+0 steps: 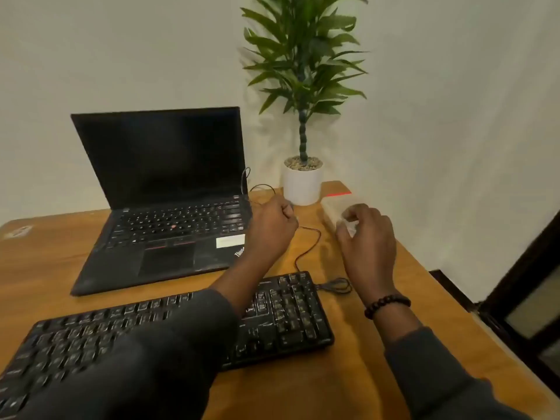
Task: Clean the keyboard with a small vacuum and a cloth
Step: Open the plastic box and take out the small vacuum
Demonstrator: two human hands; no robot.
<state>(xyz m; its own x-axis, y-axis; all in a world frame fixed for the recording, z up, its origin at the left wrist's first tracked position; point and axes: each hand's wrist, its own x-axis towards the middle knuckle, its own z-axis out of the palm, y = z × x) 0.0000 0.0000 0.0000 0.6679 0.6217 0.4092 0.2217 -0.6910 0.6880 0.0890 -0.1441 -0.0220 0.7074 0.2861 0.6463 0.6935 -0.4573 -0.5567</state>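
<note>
You are reaching your left hand point(271, 230) across the black keyboard point(281, 313) at the table's point(303, 386) near edge, fingers curling around a thin black cable point(312, 237). Your right hand point(368, 237), fingers bent, is gripping a blurred whitish object point(331, 212) beside the white plant pot point(301, 184).

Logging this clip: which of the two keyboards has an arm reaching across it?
The separate black keyboard nearest the camera; the left sleeve crosses it. The laptop's built-in keys stay uncovered.

Head camera looks forward and down, close over the desk point(303, 389).
</note>
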